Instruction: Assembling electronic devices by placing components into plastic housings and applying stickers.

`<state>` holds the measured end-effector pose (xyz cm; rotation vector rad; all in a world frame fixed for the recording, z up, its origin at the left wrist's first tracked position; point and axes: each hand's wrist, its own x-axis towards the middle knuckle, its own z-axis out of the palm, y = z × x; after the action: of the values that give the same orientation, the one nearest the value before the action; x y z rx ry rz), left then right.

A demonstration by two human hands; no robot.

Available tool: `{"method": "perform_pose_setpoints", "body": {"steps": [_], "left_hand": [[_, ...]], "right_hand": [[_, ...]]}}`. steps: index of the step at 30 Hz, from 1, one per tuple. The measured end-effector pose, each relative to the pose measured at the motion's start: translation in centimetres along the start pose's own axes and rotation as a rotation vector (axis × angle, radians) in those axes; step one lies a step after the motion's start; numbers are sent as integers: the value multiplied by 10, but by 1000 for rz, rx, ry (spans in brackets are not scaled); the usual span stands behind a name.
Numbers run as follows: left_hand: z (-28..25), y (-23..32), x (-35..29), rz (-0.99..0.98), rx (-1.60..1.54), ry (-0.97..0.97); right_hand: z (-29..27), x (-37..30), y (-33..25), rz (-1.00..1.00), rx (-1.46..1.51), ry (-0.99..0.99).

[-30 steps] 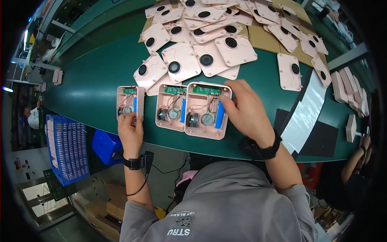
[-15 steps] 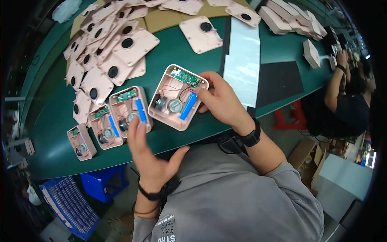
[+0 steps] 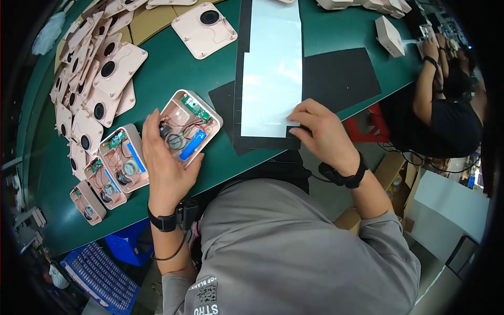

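Head view. A green bench [image 3: 163, 71] crosses the scene, its near edge rising toward the right. An open pink case [image 3: 179, 113] lies close to that edge, askew, its hollow side facing up; inside are 1 green board [image 3: 196, 107], 1 blue cylinder [image 3: 192, 145] and thin wires. The person's left hand [image 3: 169, 170] clasps it, fingers along its left wall, thumb apart at its near side. The right hand [image 3: 324, 131] has its thumb and fingertips close together at the near right corner of a white sheet [image 3: 272, 68]; whether they pinch it I cannot tell. The sheet lies on a black mat [image 3: 268, 142] reaching the bench's near edge. Toward the left end, 3 similar cases [image 3: 138, 144] stand in a row; behind them, panels [image 3: 119, 79] with black discs are heaped toward the far left corner. Near the right end stands 1 pale box [image 3: 389, 37].
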<state>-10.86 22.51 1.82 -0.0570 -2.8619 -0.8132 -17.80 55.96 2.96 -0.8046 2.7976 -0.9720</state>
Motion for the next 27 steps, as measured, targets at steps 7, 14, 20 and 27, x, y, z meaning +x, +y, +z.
{"method": "perform_pose_setpoints", "body": {"steps": [7, 14, 20, 27], "left_hand": [[4, -4, 0, 7, -58, 42], [3, -8, -4, 4, -84, 8], [-4, -13, -11, 35, -147, 3], [-4, -13, -2, 215, -211, -93]], "right_hand": [[18, -11, 0, -5, -78, 53], [14, -6, 4, -6, -47, 18], [10, -9, 8, -23, 16, 19], [-6, 3, -6, -33, -99, -129]]}}
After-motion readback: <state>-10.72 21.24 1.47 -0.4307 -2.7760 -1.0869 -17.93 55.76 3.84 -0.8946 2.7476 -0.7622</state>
